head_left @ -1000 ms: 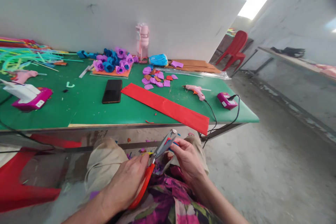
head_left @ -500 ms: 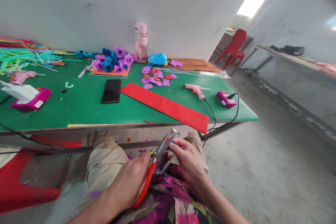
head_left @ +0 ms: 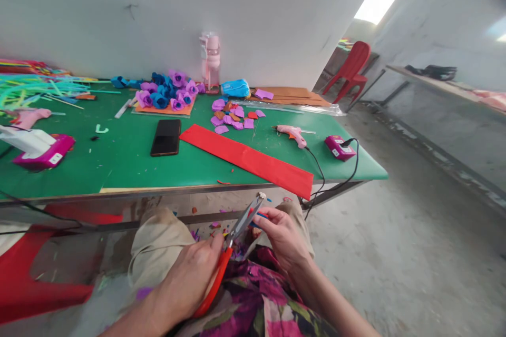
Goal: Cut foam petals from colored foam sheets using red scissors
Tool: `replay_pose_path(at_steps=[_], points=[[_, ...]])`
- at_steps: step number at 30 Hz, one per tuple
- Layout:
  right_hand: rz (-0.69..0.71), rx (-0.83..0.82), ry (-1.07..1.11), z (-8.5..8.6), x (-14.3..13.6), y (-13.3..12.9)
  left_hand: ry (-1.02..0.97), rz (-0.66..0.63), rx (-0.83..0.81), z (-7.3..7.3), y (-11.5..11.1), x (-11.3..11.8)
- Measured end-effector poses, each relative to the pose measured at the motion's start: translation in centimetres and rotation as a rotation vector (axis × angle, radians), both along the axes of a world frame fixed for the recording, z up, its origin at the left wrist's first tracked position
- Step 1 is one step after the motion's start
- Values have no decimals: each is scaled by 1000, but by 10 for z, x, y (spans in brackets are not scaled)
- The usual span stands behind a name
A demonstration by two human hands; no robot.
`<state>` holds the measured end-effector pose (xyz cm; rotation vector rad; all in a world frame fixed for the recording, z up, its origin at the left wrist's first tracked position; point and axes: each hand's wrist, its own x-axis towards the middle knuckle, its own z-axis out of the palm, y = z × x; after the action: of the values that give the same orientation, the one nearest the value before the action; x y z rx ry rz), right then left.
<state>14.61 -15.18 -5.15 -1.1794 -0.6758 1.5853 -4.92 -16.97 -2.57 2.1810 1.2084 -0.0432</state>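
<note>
My left hand (head_left: pixel 193 268) is wrapped around the handles of a pair of scissors (head_left: pixel 215 287) with orange-red grips. Their metal blades point up and away, slightly parted, in front of the table edge. Between the thumb and fingers of my right hand (head_left: pixel 282 234) is a small piece of red and blue paper (head_left: pixel 259 216), close beside the blade tips. Fingers hide most of this piece. On the table ahead lies a long red paper strip (head_left: pixel 245 158), its right end hanging over the front edge.
On the green table (head_left: pixel 122 163) are a phone (head_left: pixel 166 137), a pink glue gun (head_left: pixel 292 134) with a cord, purple paper petals (head_left: pixel 237 118) and paper flowers (head_left: pixel 168 92). A pink bottle (head_left: pixel 211 63) stands against the white board. Scraps litter the floor below.
The view has shifted slightly, so the table things appear a little further left. Both hands keep nearly the same pose; the scissor blades look slightly closer together.
</note>
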Motion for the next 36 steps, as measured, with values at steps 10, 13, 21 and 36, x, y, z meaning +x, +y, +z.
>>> replay_pose_path(at_steps=[10,13,21,36], points=[[121,-17,-53,0,7,1,74,-30,19,4,1,-10],[145,1,-69,-1,7,1,83,-21,12,7,2,-12],[200,23,-114,-1,5,1,54,5,-17,5,2,-11],[254,26,-69,0,7,1,105,-21,-44,7,-3,-15]])
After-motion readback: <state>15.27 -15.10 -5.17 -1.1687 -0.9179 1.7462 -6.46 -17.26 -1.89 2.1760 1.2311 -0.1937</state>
